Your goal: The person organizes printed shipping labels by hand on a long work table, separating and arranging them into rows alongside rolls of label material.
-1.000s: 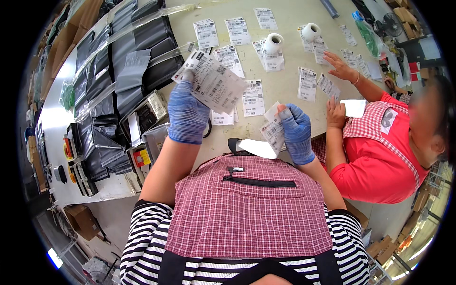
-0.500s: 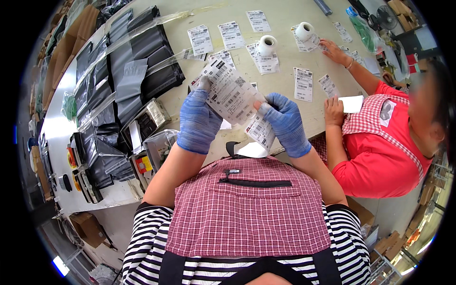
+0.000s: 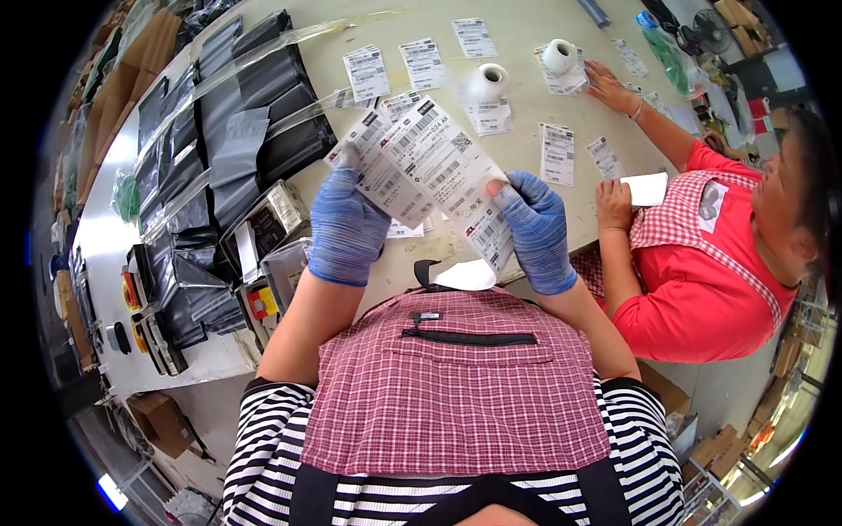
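Both my hands wear blue knit gloves and are raised above the table in front of my chest. My left hand (image 3: 345, 230) pinches printed shipping labels (image 3: 390, 186), its thumb on top near their upper left end. My right hand (image 3: 537, 230) grips a longer strip of shipping labels (image 3: 452, 158) by its right edge, thumb on the face. That strip slants from upper left to lower right and partly overlaps the left-hand labels. My right thumb tip shows bare skin. The fingers behind the paper are hidden.
Several label sheets (image 3: 557, 156) lie on the pale table (image 3: 526, 96), with two white label rolls (image 3: 492, 79) (image 3: 560, 56). Stacked black plastic mailing bags (image 3: 272, 83) cover the left side. At right a co-worker (image 3: 693, 254) reaches over the table.
My hands have moved apart, the left one leftward, fanning the labels so more of both pieces shows. The co-worker's far hand has shifted slightly left, and their head has turned.
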Motion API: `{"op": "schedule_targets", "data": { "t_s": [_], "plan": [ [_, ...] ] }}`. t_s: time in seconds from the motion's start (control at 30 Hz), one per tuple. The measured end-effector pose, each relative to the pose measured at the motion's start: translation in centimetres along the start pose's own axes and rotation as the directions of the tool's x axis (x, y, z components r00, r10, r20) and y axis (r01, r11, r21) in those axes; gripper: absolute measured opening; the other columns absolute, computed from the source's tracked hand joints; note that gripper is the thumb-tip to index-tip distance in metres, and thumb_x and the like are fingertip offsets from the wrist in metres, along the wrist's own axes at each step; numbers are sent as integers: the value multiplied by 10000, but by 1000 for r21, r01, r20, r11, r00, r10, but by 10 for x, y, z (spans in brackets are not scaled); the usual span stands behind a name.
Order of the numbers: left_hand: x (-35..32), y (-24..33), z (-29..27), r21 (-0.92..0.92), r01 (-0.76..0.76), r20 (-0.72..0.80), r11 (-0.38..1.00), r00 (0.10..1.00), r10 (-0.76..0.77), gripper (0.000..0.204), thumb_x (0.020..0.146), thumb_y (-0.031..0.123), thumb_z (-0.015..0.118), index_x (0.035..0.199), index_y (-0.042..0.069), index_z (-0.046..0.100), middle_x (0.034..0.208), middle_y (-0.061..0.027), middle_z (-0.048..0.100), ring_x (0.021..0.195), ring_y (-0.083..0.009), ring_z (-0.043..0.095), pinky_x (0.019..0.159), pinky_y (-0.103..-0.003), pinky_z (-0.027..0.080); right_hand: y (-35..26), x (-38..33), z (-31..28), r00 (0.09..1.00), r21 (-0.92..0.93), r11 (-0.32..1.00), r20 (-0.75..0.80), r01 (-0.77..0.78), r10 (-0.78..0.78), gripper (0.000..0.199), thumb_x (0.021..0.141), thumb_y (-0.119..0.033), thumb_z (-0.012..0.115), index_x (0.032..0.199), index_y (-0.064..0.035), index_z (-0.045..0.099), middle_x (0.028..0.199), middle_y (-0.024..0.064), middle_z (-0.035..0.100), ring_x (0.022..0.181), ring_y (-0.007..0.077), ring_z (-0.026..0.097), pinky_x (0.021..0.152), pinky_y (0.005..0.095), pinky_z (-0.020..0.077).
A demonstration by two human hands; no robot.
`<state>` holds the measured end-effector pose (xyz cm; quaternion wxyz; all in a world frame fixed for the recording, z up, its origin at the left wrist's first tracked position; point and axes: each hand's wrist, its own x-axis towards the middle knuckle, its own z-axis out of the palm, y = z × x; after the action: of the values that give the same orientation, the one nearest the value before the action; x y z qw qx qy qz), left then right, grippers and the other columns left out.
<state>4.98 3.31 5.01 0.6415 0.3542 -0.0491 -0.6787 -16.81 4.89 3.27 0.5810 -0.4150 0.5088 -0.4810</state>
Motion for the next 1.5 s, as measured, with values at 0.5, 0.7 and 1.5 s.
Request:
{"op": "schedule_targets", "data": {
  "t_s": [0.5,0.7,1.5],
  "plan": [
    [-53,5,8,774,255,151,580,814,-560,376,937,276,606,1208,16,620,1110,-57,659,1018,-137,595,925,-263,449,15,12,13,965,61,976,-173,208,-195,116,900,-128,657,904,-13,639,728,-37,574,664,33,482,581,195,426],
    [-33,-9,12,771,234,149,592,838,-525,383,949,287,571,1181,-14,621,1060,-71,660,962,-138,596,864,-271,465,19,36,-4,910,-291,898,-155,330,-384,117,907,-142,651,907,-26,641,706,-18,588,641,27,510,560,192,434],
    [9,-10,-37,813,19,140,582,964,-227,387,905,235,615,1191,-24,586,1079,-87,670,974,-226,644,871,-337,498,37,170,-155,946,-83,995,-324,-58,28,323,891,-226,635,1106,15,630,1012,92,671,843,146,636,689,320,498]
  ]
}}
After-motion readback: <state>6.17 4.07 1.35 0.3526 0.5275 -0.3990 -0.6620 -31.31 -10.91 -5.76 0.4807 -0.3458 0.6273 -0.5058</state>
